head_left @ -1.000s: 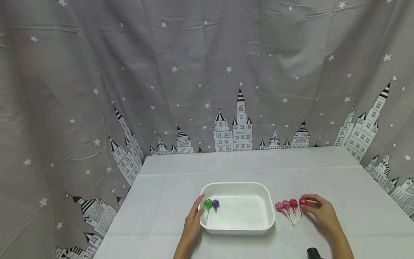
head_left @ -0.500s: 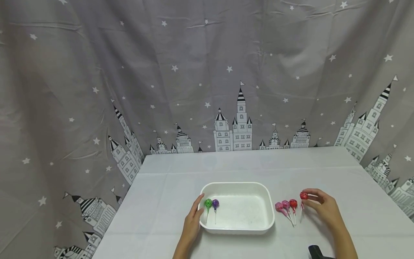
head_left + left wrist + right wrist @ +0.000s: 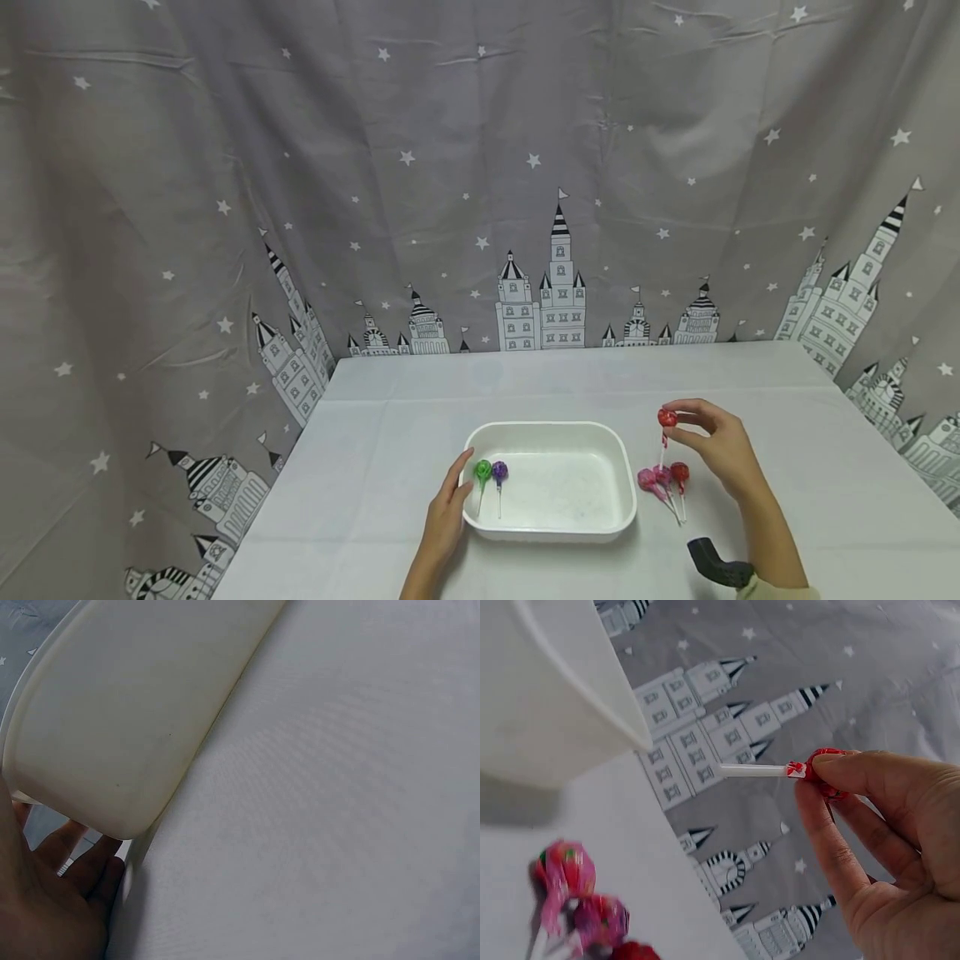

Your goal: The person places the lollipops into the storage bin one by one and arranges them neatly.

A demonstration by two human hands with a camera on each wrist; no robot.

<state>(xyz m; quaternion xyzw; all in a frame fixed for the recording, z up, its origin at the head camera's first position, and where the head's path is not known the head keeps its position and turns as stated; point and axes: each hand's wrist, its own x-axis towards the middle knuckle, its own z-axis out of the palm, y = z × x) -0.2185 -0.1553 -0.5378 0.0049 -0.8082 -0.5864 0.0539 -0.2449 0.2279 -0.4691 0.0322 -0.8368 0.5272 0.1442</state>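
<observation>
Your right hand (image 3: 718, 446) pinches the red lollipop (image 3: 667, 417) by its wrapped head between thumb and fingertips (image 3: 826, 774), stick hanging down, lifted clear of the table (image 3: 570, 379) and hanging above the three lollipops left beside the tray. Head-pinch makes sense: the stick stays free and you can see where it points. Those three, two pink lollipops (image 3: 654, 478) and one more red lollipop (image 3: 680, 472), lie on the cloth just right of the white tray (image 3: 627, 483), heads bunched, sticks fanned toward you, not touching the tray. Your left hand (image 3: 446, 521) lies flat against the tray's left outer wall, fingers straight, nothing gripped; the left wrist view shows the palm (image 3: 45, 900) under the rim corner, so it reads as bracing the tray against sliding. In the tray: a green lollipop (image 3: 483, 471) and a purple lollipop (image 3: 499, 472), side by side at the left end, heads away from you, sticks toward you. The rest of the tray floor is bare. A dark wrist mount (image 3: 716, 567) shows at your right forearm.
</observation>
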